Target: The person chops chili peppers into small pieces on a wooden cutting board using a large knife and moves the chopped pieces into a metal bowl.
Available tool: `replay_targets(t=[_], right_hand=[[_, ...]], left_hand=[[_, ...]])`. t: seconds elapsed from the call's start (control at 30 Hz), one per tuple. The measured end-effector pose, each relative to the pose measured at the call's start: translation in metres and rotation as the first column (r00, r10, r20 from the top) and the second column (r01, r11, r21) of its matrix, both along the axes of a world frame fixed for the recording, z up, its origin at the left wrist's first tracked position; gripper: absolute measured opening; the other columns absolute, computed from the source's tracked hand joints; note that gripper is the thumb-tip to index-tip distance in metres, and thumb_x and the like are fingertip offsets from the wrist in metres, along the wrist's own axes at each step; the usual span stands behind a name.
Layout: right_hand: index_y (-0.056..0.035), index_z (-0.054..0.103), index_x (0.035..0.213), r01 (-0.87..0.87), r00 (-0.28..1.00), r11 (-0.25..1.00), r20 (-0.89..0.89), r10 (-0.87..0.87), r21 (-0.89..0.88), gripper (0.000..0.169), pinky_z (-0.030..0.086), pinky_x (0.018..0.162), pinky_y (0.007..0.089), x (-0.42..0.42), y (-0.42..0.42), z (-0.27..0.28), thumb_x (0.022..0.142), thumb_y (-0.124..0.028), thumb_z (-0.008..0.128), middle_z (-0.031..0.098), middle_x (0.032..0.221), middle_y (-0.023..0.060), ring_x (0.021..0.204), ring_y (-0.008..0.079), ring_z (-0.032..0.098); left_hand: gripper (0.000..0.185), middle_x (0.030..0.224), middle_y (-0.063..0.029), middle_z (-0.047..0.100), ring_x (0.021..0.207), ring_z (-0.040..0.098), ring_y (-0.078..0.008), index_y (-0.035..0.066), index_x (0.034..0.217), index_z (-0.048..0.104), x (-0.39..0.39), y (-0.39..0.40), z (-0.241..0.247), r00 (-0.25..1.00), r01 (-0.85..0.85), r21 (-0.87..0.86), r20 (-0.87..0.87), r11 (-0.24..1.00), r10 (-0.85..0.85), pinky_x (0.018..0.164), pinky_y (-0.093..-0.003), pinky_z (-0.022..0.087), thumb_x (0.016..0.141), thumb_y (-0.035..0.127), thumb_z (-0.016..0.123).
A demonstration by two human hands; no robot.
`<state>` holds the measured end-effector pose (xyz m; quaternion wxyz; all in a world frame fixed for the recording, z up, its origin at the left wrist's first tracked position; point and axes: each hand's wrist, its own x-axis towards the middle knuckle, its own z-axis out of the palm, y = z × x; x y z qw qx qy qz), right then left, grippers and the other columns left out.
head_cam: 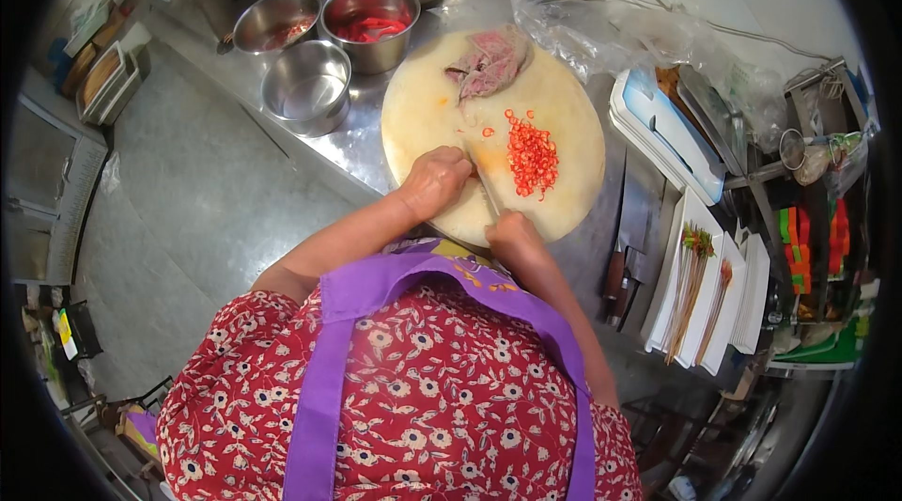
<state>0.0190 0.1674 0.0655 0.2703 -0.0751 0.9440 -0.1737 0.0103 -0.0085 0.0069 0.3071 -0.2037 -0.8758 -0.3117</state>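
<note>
My right hand (516, 233) grips the handle of a kitchen knife at the near edge of a round, pale cutting board (578, 134). The narrow-looking knife blade (487, 187) points away from me, close to the fingertips of my left hand (438, 180). Those fingers are curled down on the board around a red chili (473, 174); only a small bit of it shows. A heap of sliced red chili rings (532, 155) lies right of the blade, with a few loose rings beside it. Toward the board's far edge sits a crumpled pinkish-grey cloth (490, 64).
Left of the board stand three steel bowls: one with red contents (371, 21), one with scraps (277, 20), one bare inside (306, 87). At right are cleavers (634, 219), white trays with skewers (687, 289) and a white-and-blue tray (662, 127). Plastic bags (592, 29) lie behind.
</note>
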Motion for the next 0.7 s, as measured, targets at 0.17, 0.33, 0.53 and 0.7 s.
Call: replay_targets(t=[0.17,0.33,0.53,0.7], right_hand=[[0.0053,0.056,0.096,-0.061,0.996,0.998,-0.070,0.060,-0.012,0.031,0.044,0.082,0.0466,0.009,0.018,0.013,0.078,-0.019,0.051,0.058,0.094,0.0295,0.093,0.0436,0.056],[0.0054,0.057,0.094,0.003,1.000,1.000,-0.024,-0.003,0.000,0.032,0.043,0.083,0.0471,0.009,0.017,0.004,0.079,-0.021,0.047,0.058,0.096,0.0303,0.095,0.0446,0.055],[0.0070,0.057,0.093,0.023,1.000,1.000,0.019,-0.023,0.008,0.033,0.042,0.084,0.0471,0.004,0.010,0.007,0.079,-0.020,0.046,0.056,0.098,0.0329,0.097,0.0455,0.053],[0.0103,0.055,0.091,0.027,1.000,0.999,-0.001,-0.027,-0.018,0.032,0.044,0.079,0.0457,0.003,0.016,0.002,0.078,-0.019,0.052,0.056,0.090,0.0337,0.092,0.0433,0.056]], left_hand=[[0.007,0.065,-0.0102,0.046,0.064,0.051,-0.0285,0.005,0.066,0.049,-0.001,-0.001,-0.007,1.000,-0.028,-0.038,-0.005,0.999,0.028,0.057,-0.0380,0.044,0.065,0.003,0.056],[0.005,0.067,-0.0105,0.049,0.067,0.053,-0.0285,0.005,0.066,0.051,0.000,0.000,-0.001,0.999,-0.025,-0.057,0.022,0.998,0.027,0.059,-0.0384,0.046,0.064,0.005,0.056],[0.009,0.063,-0.0103,0.046,0.062,0.051,-0.0288,0.005,0.065,0.049,-0.007,0.026,0.001,0.998,0.065,0.016,0.007,0.998,-0.065,0.055,-0.0390,0.043,0.067,0.004,0.058],[0.010,0.063,-0.0100,0.047,0.063,0.052,-0.0285,0.005,0.064,0.050,-0.012,0.028,-0.003,0.998,0.067,0.028,0.005,0.997,-0.068,0.056,-0.0383,0.044,0.067,0.006,0.059]])
